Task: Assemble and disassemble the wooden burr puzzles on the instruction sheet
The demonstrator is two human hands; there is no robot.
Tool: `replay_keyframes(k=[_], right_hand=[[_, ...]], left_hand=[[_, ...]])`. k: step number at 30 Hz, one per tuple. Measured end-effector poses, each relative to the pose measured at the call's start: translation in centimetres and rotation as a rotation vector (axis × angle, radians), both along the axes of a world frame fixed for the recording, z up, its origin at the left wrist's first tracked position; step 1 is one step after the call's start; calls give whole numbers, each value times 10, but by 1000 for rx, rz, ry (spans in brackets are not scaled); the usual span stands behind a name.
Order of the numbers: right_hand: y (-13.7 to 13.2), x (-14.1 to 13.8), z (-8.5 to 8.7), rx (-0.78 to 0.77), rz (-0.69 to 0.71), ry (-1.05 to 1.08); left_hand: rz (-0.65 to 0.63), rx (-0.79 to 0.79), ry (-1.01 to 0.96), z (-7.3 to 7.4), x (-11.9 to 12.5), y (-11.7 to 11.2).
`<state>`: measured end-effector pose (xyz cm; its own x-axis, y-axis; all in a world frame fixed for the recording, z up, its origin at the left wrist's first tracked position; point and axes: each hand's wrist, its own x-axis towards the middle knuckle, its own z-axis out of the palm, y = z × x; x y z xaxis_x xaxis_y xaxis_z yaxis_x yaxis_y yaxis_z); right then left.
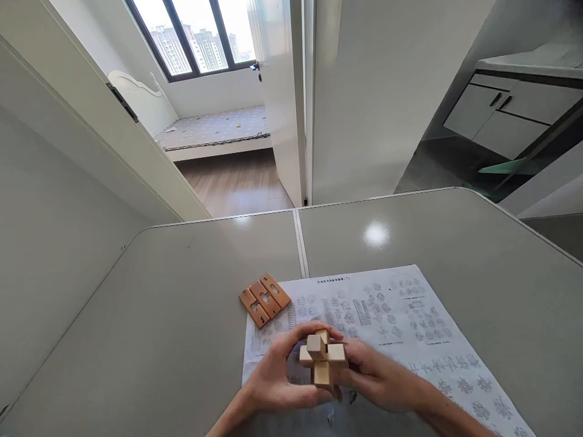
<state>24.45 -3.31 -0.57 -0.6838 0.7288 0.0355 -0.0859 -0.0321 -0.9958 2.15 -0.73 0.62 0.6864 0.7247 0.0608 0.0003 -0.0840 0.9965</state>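
Observation:
A pale wooden burr puzzle (322,359) made of several interlocked square bars is held above the table, over a printed sheet. My left hand (285,376) curves round its left side, with the index finger along the top and the thumb at the bottom. Against the puzzle's right side my right hand (378,371) has its fingers closed on it; some fingertips are hidden behind the bars. The instruction sheet (387,309), covered in small line diagrams, lies under both hands. Beyond my left hand, three brown wooden pieces (265,300) with cut-out holes and numbers lie side by side at the sheet's upper left corner.
The grey table (182,315) has a pale seam (299,243) across it and rounded far corners. Past its far edge stand an open door (277,97), a bed (218,127) under a window, and a white cabinet (514,109) at the right. A wall runs along the left.

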Motion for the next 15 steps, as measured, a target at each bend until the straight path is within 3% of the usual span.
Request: replay_keyframes(k=[4,15], right_hand=[[1,1,4,-111,97,40],[-3,-3,-8,81,-176,-78]], left_hand=[[-68,-50,-61,-3,-1,-1],[50,74,32,-2,-1,-2]])
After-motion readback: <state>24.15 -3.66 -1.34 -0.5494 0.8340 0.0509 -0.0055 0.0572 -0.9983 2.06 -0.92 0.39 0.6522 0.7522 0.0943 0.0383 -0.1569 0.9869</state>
